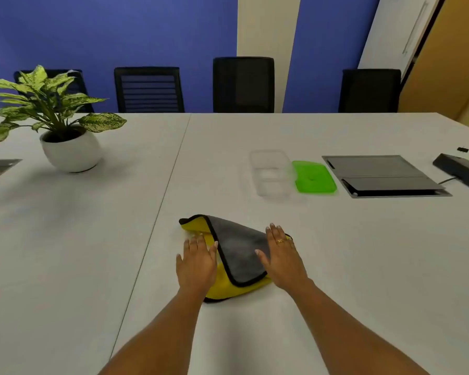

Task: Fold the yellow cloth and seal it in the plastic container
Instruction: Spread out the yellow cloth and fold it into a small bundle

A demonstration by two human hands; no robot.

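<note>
Your fingers (198, 243) were spread flat and gripped nothing: the left hand (197, 266) pressed palm-down on the yellow side of the yellow cloth (238, 255), and the right hand (280, 257) lay just as flat on the grey flap and the cloth's right-hand fold. The cloth sat near the desk's (65, 253) front edge, just right of the seam between the two desk tops, folded over once by the look of it, with the grey flap skewed so that a yellow strip showed along its left and near sides.

That skew was your first risk. I judged a second fold made over uneven edges would give a lumpy bundle that might not sit low enough. The flap also looked springy; lifting both palms at once could let it open.

The plastic container (271, 173) stood well apart, farther back and to the right, open, with the green lid (314, 177) touching or just beside its right wall. Being clear, it was easy to misjudge and nudge with a cloth-laden hand.
</note>
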